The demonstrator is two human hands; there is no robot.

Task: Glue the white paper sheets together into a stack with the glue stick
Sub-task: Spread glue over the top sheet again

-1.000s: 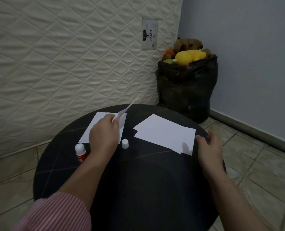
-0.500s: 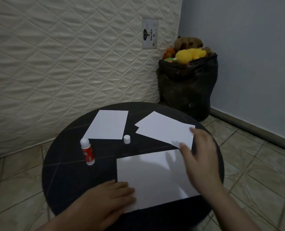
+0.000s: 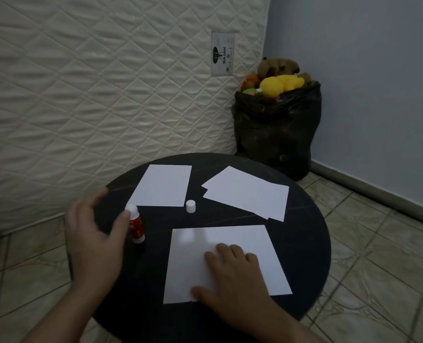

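Moved: left hand [image 3: 94, 233] has swung from the near sheet [image 3: 225, 263] up to the glue stick [image 3: 136, 225]; right hand [image 3: 232, 276] now lies flat on that sheet.
Table [image 3: 302, 243]: round, dark.
Near sheet: near-right, pinned.
Left hand: fingers spread, thumb touching the stick, not closed.
Glue stick: upright, uncapped, long axis vertical, tip up; nearer the left hand.

Three paper piles [image 3: 226, 262]; one glue stick [image 3: 136, 225]; one cap [image 3: 190, 206]

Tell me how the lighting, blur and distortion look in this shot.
Head view: dim overall, the white sheets the brightest things on the dark table; the left hand by the glue stick is motion-blurred, the right hand on the near sheet sharper; wide-angle lens bows the wall edge.
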